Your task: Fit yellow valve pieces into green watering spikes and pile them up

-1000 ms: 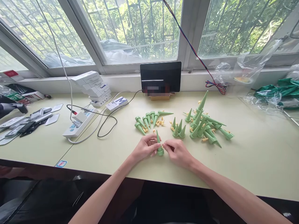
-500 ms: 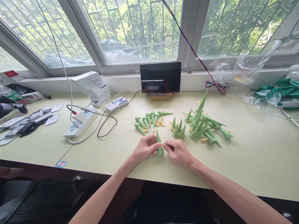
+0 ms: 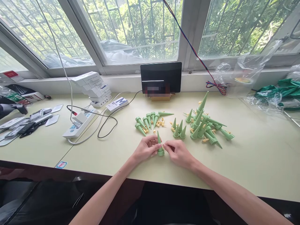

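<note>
My left hand [image 3: 146, 148] is closed around a green plastic plant watering spike [image 3: 160, 151], which stands tip up at the front of the table, its ribbed cap at the bottom. Close by on the right, my right hand [image 3: 179, 152] pinches at the spike's side. A small yellow valve is mostly hidden between those fingertips. Beyond the left hand lie several green spikes [image 3: 139, 121] in a fan, with a scatter of loose yellow valves [image 3: 160, 122]. A bigger heap of spikes [image 3: 199, 125], some with yellow valves fitted, stands and lies behind the right hand.
A tablet [image 3: 161, 76] leans near the window. To the left are a power strip [image 3: 70, 133] with cables, a stack of white boxes [image 3: 93, 87] and a flat white box [image 3: 117, 104]. Phones [image 3: 35, 120] lie far left, plastic bags [image 3: 278, 93] far right.
Hardly anything differs. Both hands stay at the spike, which has tilted or shifted very slightly.
</note>
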Available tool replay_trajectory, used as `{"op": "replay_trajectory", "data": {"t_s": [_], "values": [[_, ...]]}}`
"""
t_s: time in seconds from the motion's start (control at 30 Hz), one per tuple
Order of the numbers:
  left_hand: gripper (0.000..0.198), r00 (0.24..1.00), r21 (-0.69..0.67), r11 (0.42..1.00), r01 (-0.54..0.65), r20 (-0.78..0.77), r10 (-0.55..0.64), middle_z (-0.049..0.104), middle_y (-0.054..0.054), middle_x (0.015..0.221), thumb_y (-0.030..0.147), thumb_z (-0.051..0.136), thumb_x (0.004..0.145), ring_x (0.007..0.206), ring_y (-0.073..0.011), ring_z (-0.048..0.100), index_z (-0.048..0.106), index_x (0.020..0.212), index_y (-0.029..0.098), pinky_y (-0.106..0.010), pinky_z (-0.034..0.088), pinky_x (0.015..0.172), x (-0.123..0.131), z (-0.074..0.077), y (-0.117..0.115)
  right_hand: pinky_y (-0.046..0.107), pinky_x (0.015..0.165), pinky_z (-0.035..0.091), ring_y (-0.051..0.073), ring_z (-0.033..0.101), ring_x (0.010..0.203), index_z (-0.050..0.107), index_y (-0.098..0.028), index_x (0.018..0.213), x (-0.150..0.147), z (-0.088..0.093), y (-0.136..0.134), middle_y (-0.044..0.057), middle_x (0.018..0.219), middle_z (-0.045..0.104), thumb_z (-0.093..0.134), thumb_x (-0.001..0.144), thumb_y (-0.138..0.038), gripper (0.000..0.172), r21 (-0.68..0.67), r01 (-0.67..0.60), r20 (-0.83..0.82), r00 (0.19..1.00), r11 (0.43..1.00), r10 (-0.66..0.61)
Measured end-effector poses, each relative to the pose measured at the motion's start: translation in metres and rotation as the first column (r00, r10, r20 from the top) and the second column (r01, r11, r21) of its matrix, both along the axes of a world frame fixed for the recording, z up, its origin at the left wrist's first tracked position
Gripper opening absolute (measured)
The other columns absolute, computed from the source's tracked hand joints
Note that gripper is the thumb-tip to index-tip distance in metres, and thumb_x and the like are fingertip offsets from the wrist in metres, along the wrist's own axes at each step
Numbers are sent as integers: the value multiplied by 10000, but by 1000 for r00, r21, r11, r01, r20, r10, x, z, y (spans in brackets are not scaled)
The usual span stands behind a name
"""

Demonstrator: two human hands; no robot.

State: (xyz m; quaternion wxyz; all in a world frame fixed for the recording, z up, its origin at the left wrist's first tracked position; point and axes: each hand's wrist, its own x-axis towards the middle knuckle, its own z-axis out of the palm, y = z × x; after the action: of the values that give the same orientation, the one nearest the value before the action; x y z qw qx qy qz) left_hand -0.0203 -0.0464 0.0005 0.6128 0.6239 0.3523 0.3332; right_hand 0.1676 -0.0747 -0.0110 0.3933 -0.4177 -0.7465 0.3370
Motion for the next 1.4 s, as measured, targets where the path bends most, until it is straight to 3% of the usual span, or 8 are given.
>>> {"op": "replay_trajectory", "data": {"t_s": [0.17, 0.3, 0.4, 0.57, 0.9, 1.4], "values": [[228, 999, 9, 999, -47, 2, 47, 560, 3, 708, 353, 677, 849, 475, -60, 480, 631, 885, 133, -191, 382, 431, 1, 6, -2, 254, 538, 288, 108, 353, 542, 467, -181, 643, -1, -4, 1, -31, 582, 430, 460, 957, -211, 315, 58, 38, -6, 999, 998, -38], [207, 996, 52, 995, -89, 16, 88, 584, -14, 732, 332, 649, 875, 526, -70, 487, 671, 914, 130, -209, 423, 497, 1, 7, -1, 247, 567, 354, 119, 433, 579, 581, -181, 811, -3, -4, -1, -7, 679, 537, 519, 950, -236, 162, 105, 65, -29, 998, 992, -62], [209, 997, 81, 994, -72, 14, 71, 615, -38, 795, 324, 626, 892, 578, -92, 523, 691, 954, 136, -236, 465, 554, 1, 5, 1, 249, 581, 394, 123, 461, 591, 603, -185, 911, -3, -3, -3, 10, 748, 572, 547, 937, -235, 79, 136, 65, -23, 998, 989, -62], [226, 998, 91, 994, -66, 9, 66, 648, -57, 866, 331, 610, 902, 648, -129, 579, 693, 1016, 154, -256, 500, 573, 0, 2, 2, 245, 572, 407, 114, 450, 570, 599, -187, 910, -4, -2, -5, 6, 756, 553, 571, 914, -203, 33, 180, 43, 14, 999, 983, -46], [249, 998, 81, 995, -66, -21, 68, 613, -37, 768, 366, 616, 891, 567, -108, 541, 671, 919, 125, -243, 483, 528, 1, 3, 2, 241, 559, 401, 120, 485, 586, 571, -183, 845, -5, -6, -5, -1, 712, 530, 532, 916, -166, 84, 199, 51, 18, 998, 979, -55], [280, 998, 57, 997, -52, -42, 54, 619, -36, 757, 411, 616, 879, 582, -120, 545, 677, 925, 142, -252, 487, 548, 0, 2, 2, 232, 545, 364, 110, 423, 570, 549, -188, 783, -4, -4, -6, -4, 695, 483, 486, 922, -156, 156, 198, 14, 50, 998, 980, -24]]}}
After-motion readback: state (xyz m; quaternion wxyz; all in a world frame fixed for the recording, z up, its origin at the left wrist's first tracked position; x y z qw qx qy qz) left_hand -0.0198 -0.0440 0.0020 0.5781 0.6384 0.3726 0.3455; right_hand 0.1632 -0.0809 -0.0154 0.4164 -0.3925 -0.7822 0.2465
